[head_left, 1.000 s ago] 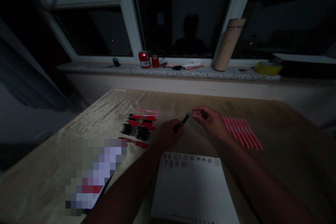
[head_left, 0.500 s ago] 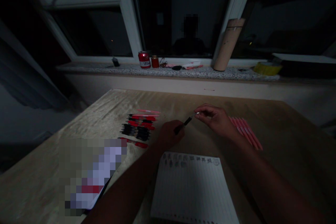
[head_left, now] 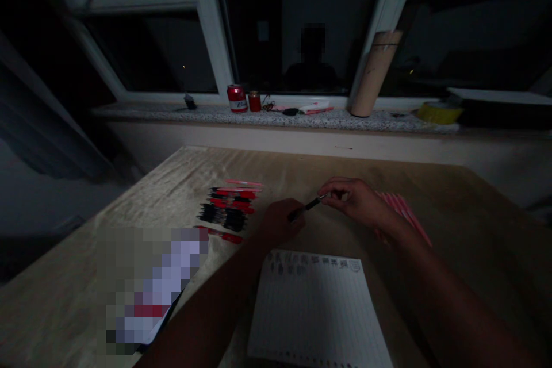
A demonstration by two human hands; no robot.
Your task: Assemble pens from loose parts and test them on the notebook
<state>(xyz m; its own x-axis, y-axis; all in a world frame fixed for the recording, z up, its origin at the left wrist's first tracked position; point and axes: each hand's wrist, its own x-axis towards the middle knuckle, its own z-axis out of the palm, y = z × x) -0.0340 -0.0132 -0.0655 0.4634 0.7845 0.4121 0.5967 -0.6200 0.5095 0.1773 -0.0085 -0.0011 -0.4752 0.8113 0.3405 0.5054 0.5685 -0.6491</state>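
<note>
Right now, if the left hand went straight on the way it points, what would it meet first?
Most likely the right hand, at the far end of the black pen the left hand holds; depth is unclear in this dim view.

Notepad (head_left: 319,310) on table (head_left: 142,201), pens (head_left: 235,221) at left

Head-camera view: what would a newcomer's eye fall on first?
Probably the pale lined notepad at bottom centre. Just beyond it, the left hand holds a dark pen, with the right hand at its far end. A red can stands on the windowsill behind.
</note>
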